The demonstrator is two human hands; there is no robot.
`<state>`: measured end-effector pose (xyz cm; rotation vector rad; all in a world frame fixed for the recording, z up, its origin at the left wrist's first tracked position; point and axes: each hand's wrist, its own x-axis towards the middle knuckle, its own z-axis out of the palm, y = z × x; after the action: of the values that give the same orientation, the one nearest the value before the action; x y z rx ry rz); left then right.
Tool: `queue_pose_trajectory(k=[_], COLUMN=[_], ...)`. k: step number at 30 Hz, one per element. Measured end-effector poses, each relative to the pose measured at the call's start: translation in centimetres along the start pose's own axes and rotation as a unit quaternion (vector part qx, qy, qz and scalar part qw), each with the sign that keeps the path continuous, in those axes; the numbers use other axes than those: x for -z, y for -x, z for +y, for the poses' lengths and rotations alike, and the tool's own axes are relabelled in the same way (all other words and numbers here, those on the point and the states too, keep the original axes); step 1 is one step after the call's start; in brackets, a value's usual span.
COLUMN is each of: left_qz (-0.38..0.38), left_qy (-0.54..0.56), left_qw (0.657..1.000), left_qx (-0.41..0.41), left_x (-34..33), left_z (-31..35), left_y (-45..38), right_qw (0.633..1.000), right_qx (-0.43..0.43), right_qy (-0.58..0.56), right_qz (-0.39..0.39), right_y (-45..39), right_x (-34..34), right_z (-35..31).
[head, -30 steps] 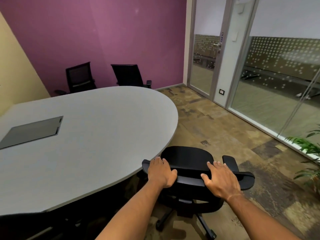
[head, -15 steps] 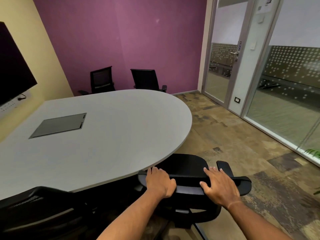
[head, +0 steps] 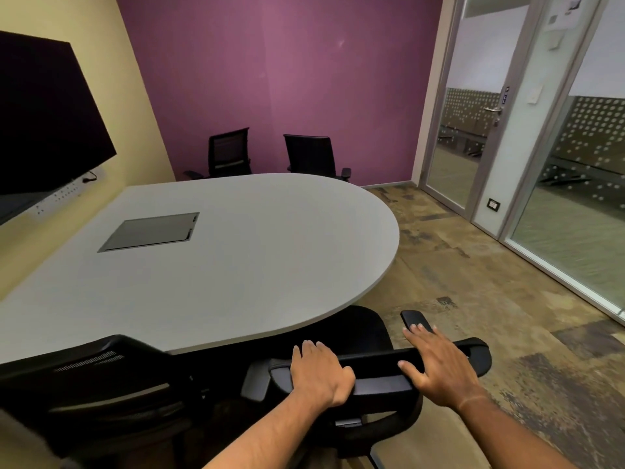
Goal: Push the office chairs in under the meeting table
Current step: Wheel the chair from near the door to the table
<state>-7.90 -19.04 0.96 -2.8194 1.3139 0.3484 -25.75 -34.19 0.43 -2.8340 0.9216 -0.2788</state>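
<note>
A black office chair [head: 378, 377] stands at the near right curve of the grey meeting table [head: 253, 258], its seat partly under the tabletop edge. My left hand [head: 321, 374] grips the top of the backrest with fingers curled over it. My right hand [head: 439, 363] rests flat on the backrest top farther right, fingers spread and straight. A second black mesh chair [head: 94, 384] sits close at the near left, against the table edge. Two more black chairs [head: 230, 152] [head: 313, 155] stand at the table's far side by the purple wall.
A dark screen [head: 47, 116] hangs on the yellow wall at left. A grey cable hatch [head: 148, 231] is set into the tabletop. Glass partitions and a door [head: 473, 130] line the right side, with patterned carpet floor [head: 490, 299] between them and the table.
The chair has rolled further under the table edge with both hands on its backrest. My view has swung left and up, bringing the near left chair and the wall screen into sight.
</note>
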Motion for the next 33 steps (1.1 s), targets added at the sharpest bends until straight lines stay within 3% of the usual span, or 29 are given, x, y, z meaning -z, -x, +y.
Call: queue_pose_trajectory(k=[12,28,33], left_qz=[0.035,0.005,0.042], left_qy=[0.054,0.031,0.041], left_qw=[0.998,0.994,0.990], left_qx=[0.029,0.108,0.132], left_x=[-0.6,0.5,0.2], left_z=[-3.1,-5.0,-4.9], left_y=[1.0,0.1,0.1], right_qw=[0.998,0.990,0.990], right_qx=[0.061,0.135,0.141], right_qy=[-0.005,-0.001,0.001], right_qz=[-0.009,-0.033,-0.030], right_y=[-2.6,-7.0,-7.5], right_x=[-0.8,-1.5,-1.4], right_z=[-2.5,-4.5,-4.6])
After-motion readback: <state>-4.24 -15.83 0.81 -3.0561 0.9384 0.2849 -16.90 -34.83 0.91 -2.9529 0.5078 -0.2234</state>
